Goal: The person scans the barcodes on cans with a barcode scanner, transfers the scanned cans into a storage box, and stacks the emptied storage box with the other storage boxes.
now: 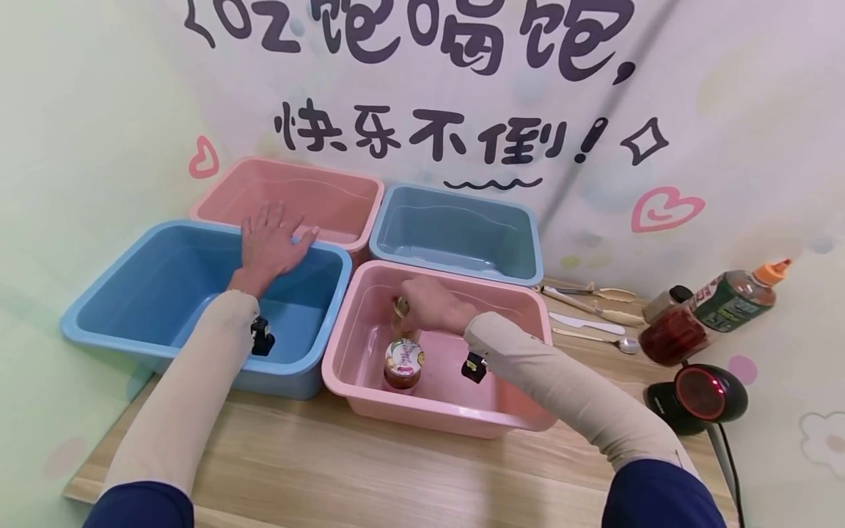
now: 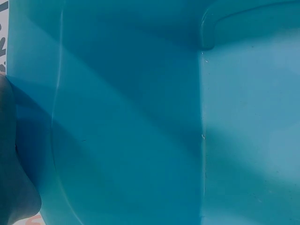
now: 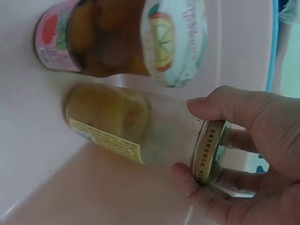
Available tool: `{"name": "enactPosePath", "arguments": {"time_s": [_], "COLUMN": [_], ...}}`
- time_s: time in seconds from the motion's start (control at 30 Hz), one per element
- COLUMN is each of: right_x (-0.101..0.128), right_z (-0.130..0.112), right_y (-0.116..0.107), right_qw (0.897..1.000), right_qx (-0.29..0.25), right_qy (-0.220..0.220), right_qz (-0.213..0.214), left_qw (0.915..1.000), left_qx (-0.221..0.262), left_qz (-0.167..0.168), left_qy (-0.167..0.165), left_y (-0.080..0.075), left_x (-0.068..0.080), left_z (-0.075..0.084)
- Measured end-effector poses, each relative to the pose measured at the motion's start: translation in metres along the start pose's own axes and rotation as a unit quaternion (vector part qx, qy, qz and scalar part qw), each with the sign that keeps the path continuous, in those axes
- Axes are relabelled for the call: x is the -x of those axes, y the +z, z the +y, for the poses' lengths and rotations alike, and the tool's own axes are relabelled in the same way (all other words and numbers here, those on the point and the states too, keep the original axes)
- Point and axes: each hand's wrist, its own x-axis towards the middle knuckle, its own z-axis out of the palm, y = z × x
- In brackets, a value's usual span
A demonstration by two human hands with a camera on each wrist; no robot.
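1 gold-lidded jar [image 3: 140, 129] is gripped by right hand [image 1: 430, 304]; left hand [image 1: 272, 246] is placed, fingers spread, at larger blue tub [image 1: 165, 275].

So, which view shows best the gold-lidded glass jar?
The right wrist view: the gold-lidded glass jar appears close, with label and contents, the right hand gripping its lid. The head view shows it small, partly hidden; the left wrist view, none.

Beyond the tabletop's [image 1: 370, 458] far edge, you can read 吃饱喝饱, 快乐不倒! on the wall cloth [image 1: 422, 136]; on the gold jar lid [image 3: 208, 152], 安全; the yellow label [image 3: 107, 142] blurs.
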Motion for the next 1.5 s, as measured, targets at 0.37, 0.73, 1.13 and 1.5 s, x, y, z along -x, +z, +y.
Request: {"name": "enactPosePath", "arguments": {"time_s": [0.37, 0.73, 1.13, 1.5], "right_x": [0.011, 0.030, 0.069, 0.102], "right_z": [-0.012, -0.019, -0.013, 0.007], "right_y": [-0.025, -0.059, -0.093, -0.119], "right_qw": [0.999, 0.997, 0.996, 0.994], "right_qx": [0.025, 0.016, 0.028, 0.036], "right_qy": [0.037, 0.059, 0.049, 0.047], "right_qz": [0.025, 0.046, 0.069, 0.091], "left_qw": [1.0000, 1.0000, 1.0000, 1.0000], "left_qx": [0.006, 0.008, 0.005, 0.007], "left_qz": [-0.001, 0.001, 0.000, -0.003], "left_qy": [0.001, 0.003, 0.003, 0.002], "left_y": [0.001, 0.000, 0.003, 0.002], "left_x": [0.001, 0.001, 0.000, -0.001], "left_z": [0.000, -0.001, -0.002, -0.001]}}
